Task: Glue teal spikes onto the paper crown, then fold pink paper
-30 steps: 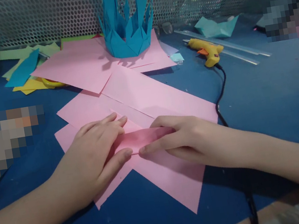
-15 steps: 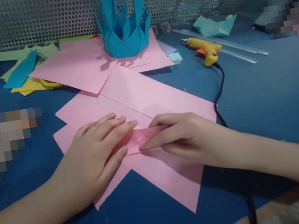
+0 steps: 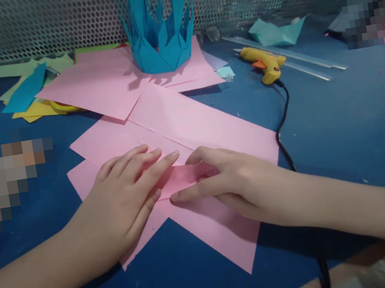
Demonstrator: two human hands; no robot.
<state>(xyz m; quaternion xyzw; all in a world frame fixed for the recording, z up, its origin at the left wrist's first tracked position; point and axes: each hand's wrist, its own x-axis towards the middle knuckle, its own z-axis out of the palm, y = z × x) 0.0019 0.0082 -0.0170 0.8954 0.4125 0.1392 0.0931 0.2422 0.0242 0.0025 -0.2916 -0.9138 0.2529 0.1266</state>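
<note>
A small folded piece of pink paper [image 3: 180, 181] lies between my hands, its near edge forming a straight crease. My left hand [image 3: 122, 196] rests flat over its left end, fingers stretched out, covering much of that side. My right hand [image 3: 237, 176] is spread at its right part: one finger reaches along the near crease, another bends over the far edge, and the rest are partly hidden. Beneath the folded piece lie overlapping pink paper sheets [image 3: 188, 115] on the blue tabletop [image 3: 341, 140].
A blue folded-paper crown-like piece [image 3: 163, 53] stands on more pink paper at the back. To its right lie a yellow glue gun [image 3: 267, 61] with a black cord, clear glue sticks [image 3: 307, 70] and a teal folded paper [image 3: 277, 33]. Coloured scraps [image 3: 25, 92] are at back left.
My right hand's fingers have spread wider, and its front finger has slid left along the near crease. My left hand stays nearly in place.
</note>
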